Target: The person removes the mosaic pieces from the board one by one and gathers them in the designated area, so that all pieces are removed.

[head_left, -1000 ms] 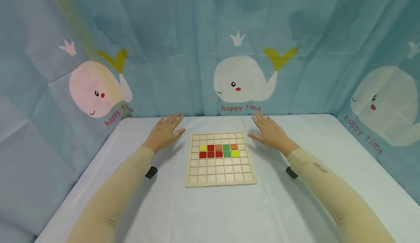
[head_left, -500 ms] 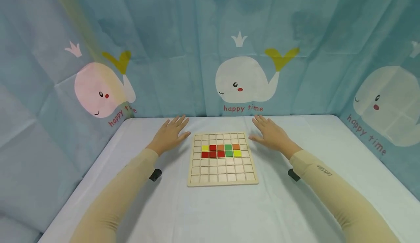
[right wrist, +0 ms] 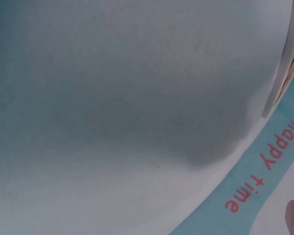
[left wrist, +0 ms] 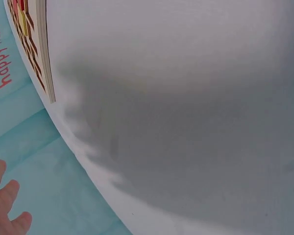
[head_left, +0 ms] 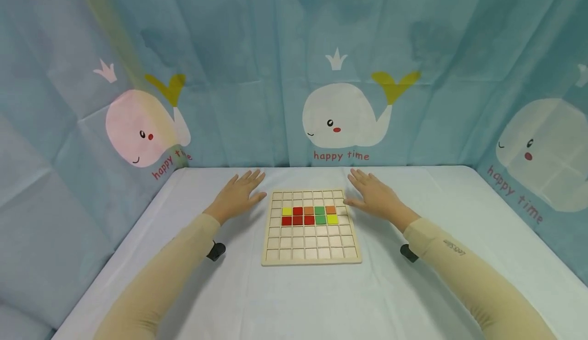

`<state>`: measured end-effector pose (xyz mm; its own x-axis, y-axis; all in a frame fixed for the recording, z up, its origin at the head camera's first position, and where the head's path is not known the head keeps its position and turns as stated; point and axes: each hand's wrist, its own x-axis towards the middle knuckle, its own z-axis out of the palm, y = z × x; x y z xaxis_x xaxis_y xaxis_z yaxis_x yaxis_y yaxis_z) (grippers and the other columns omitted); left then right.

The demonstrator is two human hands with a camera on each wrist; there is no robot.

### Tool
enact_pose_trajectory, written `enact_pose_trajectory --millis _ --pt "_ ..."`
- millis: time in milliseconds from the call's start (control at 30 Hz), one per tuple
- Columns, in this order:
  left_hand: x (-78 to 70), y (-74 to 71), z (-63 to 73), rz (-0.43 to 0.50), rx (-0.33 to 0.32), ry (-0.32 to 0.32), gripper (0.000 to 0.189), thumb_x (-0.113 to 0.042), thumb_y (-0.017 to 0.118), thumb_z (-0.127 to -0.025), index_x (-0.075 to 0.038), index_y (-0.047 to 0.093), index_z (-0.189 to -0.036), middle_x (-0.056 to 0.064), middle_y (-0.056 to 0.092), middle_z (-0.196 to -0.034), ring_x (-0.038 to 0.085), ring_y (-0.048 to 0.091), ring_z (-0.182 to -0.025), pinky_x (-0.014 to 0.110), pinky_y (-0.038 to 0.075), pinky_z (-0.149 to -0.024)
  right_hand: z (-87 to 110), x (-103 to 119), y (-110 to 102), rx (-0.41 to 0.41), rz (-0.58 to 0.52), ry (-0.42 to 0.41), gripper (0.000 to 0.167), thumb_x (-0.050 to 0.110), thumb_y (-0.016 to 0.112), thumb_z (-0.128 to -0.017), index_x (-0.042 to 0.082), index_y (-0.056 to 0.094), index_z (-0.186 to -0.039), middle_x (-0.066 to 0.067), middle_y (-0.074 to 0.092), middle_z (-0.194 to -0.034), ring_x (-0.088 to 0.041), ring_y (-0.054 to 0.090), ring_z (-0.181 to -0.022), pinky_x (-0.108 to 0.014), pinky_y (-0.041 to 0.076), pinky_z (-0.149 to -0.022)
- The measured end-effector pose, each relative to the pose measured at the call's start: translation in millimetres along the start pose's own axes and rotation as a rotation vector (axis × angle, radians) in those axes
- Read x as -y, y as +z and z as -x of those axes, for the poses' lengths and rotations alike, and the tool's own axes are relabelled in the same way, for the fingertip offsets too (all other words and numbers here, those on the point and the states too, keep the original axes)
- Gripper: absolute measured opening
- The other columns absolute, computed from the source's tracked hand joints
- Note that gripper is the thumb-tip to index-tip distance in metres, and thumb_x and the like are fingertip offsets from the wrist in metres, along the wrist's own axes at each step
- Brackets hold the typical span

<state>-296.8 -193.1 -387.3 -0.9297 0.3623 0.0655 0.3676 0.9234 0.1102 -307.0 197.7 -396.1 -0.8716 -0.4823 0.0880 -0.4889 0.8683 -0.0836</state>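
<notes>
A square wooden grid board (head_left: 311,254) lies flat in the middle of the white table. Two rows of coloured squares fill part of its grid: red squares (head_left: 298,220), green squares (head_left: 320,219), yellow squares (head_left: 333,219) and orange squares (head_left: 309,211). My left hand (head_left: 236,197) is held left of the board's far part, fingers straight and thumb toward the board. On the other side my right hand (head_left: 376,197) mirrors it, its thumb tip at the board's right edge in the head view. Both hands hold nothing. Fingertips (left wrist: 10,193) show at the corner of the left wrist view.
The table (head_left: 312,301) is covered with a white cloth. A blue curtain (head_left: 239,120) with whale prints stands behind it and along both sides. Dark wrist devices (head_left: 216,251) hang under the sleeves, and the arms cast shadows on the cloth.
Both hands stay straight-fingered beside the board; the left has come slightly closer to it, and the right hand's thumb now reaches its edge. The head view has shifted slightly. The squares are unchanged.
</notes>
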Motion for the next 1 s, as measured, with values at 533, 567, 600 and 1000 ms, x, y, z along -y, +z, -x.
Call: enact_pose_trajectory --millis 533,567,600,1000 --pt "-5.1 6.5 12.9 0.147 0.029 -0.039 0.065 -0.044 0.045 -0.104 -0.009 0.031 -0.156 0.016 0.029 -0.162 0.037 0.028 -0.150 0.056 0.021 -0.122 6.4 13.9 5.6 0.081 -0.197 0.062 0.084 0.054 0.057 -0.096 0.004 0.027 -0.156 -0.017 0.018 -0.165 -0.040 0.024 -0.150 -0.057 0.027 -0.119" --pt "-6.5 7.1 13.1 0.155 0.032 -0.045 0.064 -0.044 0.045 -0.104 -0.009 0.031 -0.156 0.016 0.029 -0.162 0.037 0.028 -0.149 0.056 0.022 -0.121 6.6 14.6 5.5 0.086 -0.215 0.064 0.084 0.054 0.057 -0.095 0.005 0.027 -0.157 -0.016 0.018 -0.166 -0.040 0.024 -0.150 -0.058 0.028 -0.118" --pt "-8.0 7.4 13.2 0.163 0.035 -0.055 0.064 -0.044 0.045 -0.103 -0.010 0.031 -0.156 0.015 0.029 -0.162 0.036 0.029 -0.149 0.055 0.024 -0.121 6.7 15.2 5.5 0.093 -0.231 0.063 0.084 0.054 0.057 -0.095 0.005 0.026 -0.157 -0.016 0.017 -0.166 -0.039 0.024 -0.150 -0.058 0.029 -0.118" --pt "-14.1 6.3 17.2 0.332 0.038 -0.164 0.066 -0.046 0.053 -0.100 -0.017 0.034 -0.156 0.011 0.034 -0.161 0.036 0.035 -0.146 0.054 0.032 -0.118 5.7 24.7 4.1 0.102 -0.418 0.096 0.084 0.043 0.065 -0.094 0.002 0.026 -0.156 -0.019 0.023 -0.164 -0.039 0.024 -0.150 -0.055 0.025 -0.120"
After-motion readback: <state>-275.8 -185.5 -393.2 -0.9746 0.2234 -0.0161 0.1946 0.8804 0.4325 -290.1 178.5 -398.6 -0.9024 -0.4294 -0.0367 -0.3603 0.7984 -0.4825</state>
